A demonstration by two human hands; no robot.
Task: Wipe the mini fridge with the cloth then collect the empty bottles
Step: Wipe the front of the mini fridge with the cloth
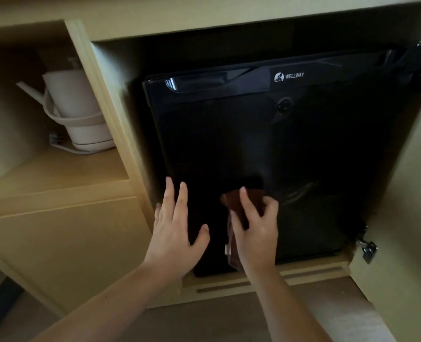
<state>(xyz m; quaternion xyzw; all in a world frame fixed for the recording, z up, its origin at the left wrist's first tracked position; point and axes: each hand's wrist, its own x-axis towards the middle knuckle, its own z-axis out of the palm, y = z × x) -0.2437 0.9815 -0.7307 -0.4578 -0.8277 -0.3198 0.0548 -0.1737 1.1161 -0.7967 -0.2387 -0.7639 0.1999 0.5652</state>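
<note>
- Nearest: left hand (177, 225) laid flat on the lower left of the mini fridge (291, 149) door, fingers straight and spread, holding nothing.
- Just beside it, right hand (256, 228) with fingers curled round a dark reddish-brown cloth (233, 255), pressing it to the lower middle of the door. Loose tail of fabric hanging below the palm.
- Likely risk: dragging that dangling tail along the wooden sill (315, 272), picking up dust and smearing it back onto the gloss.
- Also possible: leaving prints from the bare left palm on the black surface, or leaning hard enough to shift the unit in its cabinet (110, 99).
- Easy to skip the upper door, handle recess (216, 82) and lock (284, 107), judging by the low wiping position.
- Door smooth, flat, glossy black, shiny enough to show faint reflections; cloth soft, matte, crumpled.
- Metal hinge (366, 250) at lower right, hard-edged, a probable snag point for fabric.
- Farther left, pale matte kettle (78, 112) in a side niche, cord looped round the body.
- No empty bottles in view.
</note>
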